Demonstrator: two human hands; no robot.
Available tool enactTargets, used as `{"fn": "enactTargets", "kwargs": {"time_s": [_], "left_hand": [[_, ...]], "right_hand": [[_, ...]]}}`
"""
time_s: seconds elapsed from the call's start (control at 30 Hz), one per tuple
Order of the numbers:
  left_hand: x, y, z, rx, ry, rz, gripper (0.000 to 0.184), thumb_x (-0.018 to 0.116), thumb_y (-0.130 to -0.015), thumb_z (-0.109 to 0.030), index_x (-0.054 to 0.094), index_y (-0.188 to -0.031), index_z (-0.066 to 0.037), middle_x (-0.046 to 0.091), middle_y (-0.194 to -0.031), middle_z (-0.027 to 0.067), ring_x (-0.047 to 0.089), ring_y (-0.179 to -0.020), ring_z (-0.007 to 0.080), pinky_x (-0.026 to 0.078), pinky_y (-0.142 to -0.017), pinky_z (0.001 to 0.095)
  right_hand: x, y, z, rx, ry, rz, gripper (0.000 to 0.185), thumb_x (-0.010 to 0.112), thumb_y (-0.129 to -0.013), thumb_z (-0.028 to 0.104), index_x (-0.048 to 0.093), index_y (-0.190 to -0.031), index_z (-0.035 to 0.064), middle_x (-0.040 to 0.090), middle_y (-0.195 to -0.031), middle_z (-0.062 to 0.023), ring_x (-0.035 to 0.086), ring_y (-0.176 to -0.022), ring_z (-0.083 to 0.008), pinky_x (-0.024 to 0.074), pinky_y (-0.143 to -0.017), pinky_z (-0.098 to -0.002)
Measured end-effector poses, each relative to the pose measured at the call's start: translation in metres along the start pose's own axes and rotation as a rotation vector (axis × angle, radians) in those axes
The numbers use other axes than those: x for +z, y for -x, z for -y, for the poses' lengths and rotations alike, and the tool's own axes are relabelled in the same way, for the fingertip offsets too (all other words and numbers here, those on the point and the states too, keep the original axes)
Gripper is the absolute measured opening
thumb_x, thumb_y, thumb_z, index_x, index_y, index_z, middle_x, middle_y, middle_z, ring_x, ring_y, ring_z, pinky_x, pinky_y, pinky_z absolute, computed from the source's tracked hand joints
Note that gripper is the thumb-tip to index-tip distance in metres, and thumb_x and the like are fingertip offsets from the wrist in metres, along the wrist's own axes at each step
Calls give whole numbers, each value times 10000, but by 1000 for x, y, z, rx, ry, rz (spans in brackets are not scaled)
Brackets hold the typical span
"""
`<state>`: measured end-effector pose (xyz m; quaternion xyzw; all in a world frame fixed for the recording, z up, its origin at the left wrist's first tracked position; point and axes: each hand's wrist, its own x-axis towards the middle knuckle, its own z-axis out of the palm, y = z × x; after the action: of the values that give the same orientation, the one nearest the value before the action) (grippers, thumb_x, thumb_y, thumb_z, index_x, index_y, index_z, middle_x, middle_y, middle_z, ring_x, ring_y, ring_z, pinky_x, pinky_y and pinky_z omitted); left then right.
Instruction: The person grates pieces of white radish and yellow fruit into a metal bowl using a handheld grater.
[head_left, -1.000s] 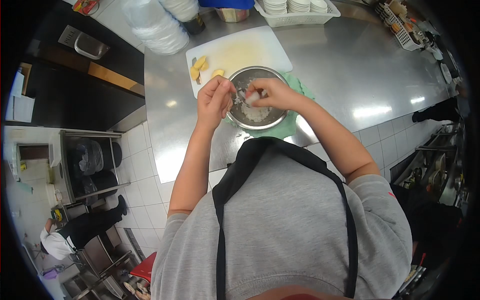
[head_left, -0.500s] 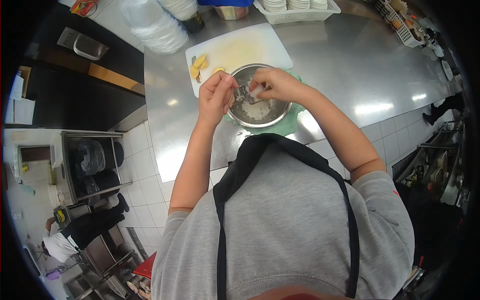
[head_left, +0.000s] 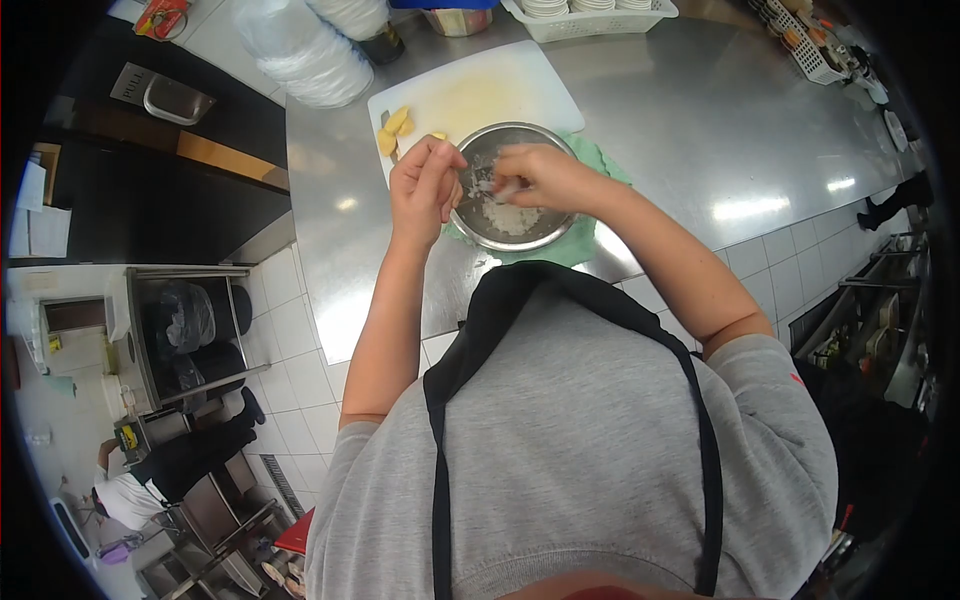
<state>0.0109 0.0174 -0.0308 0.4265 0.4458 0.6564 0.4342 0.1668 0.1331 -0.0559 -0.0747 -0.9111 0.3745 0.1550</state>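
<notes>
Apparently part done: loose white shreds [head_left: 510,217] in round steel bowl [head_left: 553,222], unfinished whitish lump [head_left: 508,190] pinched by right hand [head_left: 545,178], left hand [head_left: 424,186] fingers pressed together, contents unclear.

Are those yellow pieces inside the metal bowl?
No, the yellow pieces lie on the white cutting board, outside the metal bowl.
</notes>
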Motion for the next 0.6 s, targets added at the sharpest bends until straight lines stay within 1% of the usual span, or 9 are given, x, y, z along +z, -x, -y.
{"fn": "enactTargets", "kwargs": {"time_s": [0.07, 0.17, 0.23, 0.3, 0.37, 0.4, 0.5, 0.53, 0.6], "left_hand": [[-1, 2, 1, 2, 15, -17, 301, 421, -911, -257, 502, -754, -13, 268, -394, -39, 218, -298, 48, 218, -347, 206], [1, 0, 0, -8, 7, -22, 301, 417, -913, -256, 504, -755, -15, 268, -394, -39, 218, -298, 51, 221, -349, 207], [3, -1, -1, 17, 1, -20, 299, 415, -913, -254, 505, -755, -17, 267, -392, -39, 220, -297, 53, 221, -349, 209], [1, 0, 0, 9, 9, -19, 297, 414, -913, -251, 505, -756, -17, 267, -393, -39, 220, -297, 54, 221, -348, 209], [-1, 2, 1, 5, 22, -26, 294, 413, -913, -249, 505, -757, -17, 268, -393, -39, 220, -297, 54, 220, -348, 210], [-1, 4, 1, -1, 19, -28, 293, 413, -913, -248, 505, -757, -18, 269, -393, -39, 220, -297, 54, 220, -347, 211], [2, 1, 0, 0, 19, -48, 295, 411, -914, -247, 504, -755, -17, 271, -395, -39, 222, -298, 53, 222, -347, 212], [3, 0, -1, 1, 15, -54, 298, 409, -916, -247, 503, -754, -16, 272, -396, -38, 225, -299, 53, 224, -347, 211], [4, 2, -1, 3, 41, -82, 292, 430, -913, -237, 502, -739, -13, 291, -400, -39, 238, -302, 44, 231, -343, 202]], "right_hand": [[1, 4, -12, -2, 93, 75, 148, 619, -661, 61, 590, -800, 21, 547, -812, -107, 563, -775, -273, 448, -702, -354], [0, 2, 1, 22, 54, -22, 167, 634, -669, 45, 584, -826, 19, 541, -817, -95, 563, -765, -228, 452, -672, -322], [6, -6, 16, -61, -147, -97, 157, 633, -677, 50, 584, -821, 13, 546, -823, -92, 560, -754, -228, 451, -665, -321], [6, -2, -5, -70, -57, -97, 151, 630, -685, 53, 589, -825, 14, 552, -829, -90, 557, -743, -216, 451, -655, -318], [8, 7, -36, 169, 2, -1, 153, 635, -672, 77, 588, -802, 10, 557, -817, -111, 573, -793, -252, 458, -695, -339], [6, 9, -32, 223, -20, -41, 165, 640, -684, 88, 589, -822, 13, 559, -816, -110, 578, -784, -256, 457, -688, -332], [9, 0, 4, 86, -109, -196, 168, 636, -703, 107, 592, -841, 21, 559, -814, -114, 582, -774, -262, 457, -674, -324], [11, -1, 12, 97, -164, -166, 164, 647, -731, 130, 599, -848, 25, 562, -797, -100, 562, -732, -208, 455, -664, -288], [21, 1, -8, 197, -103, -211, 168, 643, -736, 135, 599, -857, 27, 563, -794, -102, 564, -744, -207, 456, -669, -292]]}}
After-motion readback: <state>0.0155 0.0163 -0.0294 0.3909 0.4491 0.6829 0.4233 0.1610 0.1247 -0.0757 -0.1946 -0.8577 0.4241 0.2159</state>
